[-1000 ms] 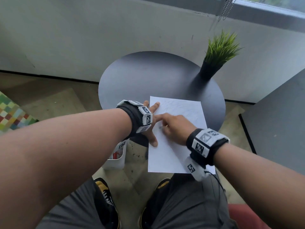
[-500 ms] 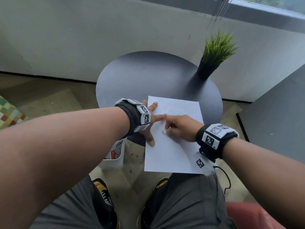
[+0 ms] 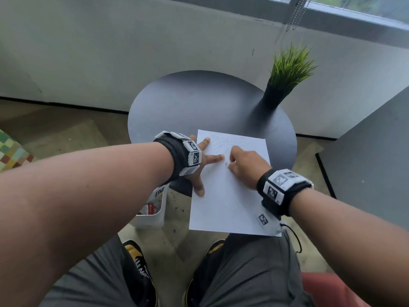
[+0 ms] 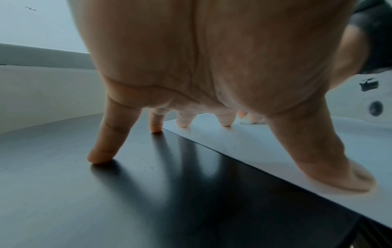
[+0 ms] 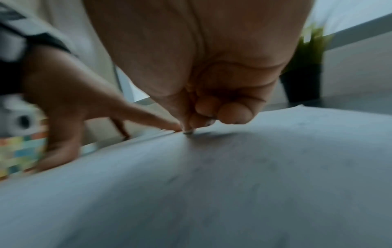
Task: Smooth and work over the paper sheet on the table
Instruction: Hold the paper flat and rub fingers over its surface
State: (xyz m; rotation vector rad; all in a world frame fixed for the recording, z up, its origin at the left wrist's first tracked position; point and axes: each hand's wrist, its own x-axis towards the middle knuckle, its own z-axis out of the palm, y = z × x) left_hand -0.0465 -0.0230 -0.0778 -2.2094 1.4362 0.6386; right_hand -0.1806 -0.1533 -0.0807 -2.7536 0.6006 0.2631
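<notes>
Hands [image 3: 245, 161] atop paper sheet [image 3: 230, 207] — pressing

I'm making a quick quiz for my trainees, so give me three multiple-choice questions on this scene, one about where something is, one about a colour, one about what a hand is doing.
1. Where does the potted plant stand?
A. on the table's far right edge
B. on the floor
C. on the paper

2. What colour is the table top?
A. white
B. red
C. dark grey

3. How is the left hand placed?
A. clenched in a fist above the table
B. fingers spread, tips on paper and table
C. holding the plant

Answers:
1 A, the pot sits on the round top beyond the paper, to the right.
2 C, the head view shows a dark grey top.
3 B, the left wrist view shows straight fingers, some on the sheet, some on the table.
</notes>
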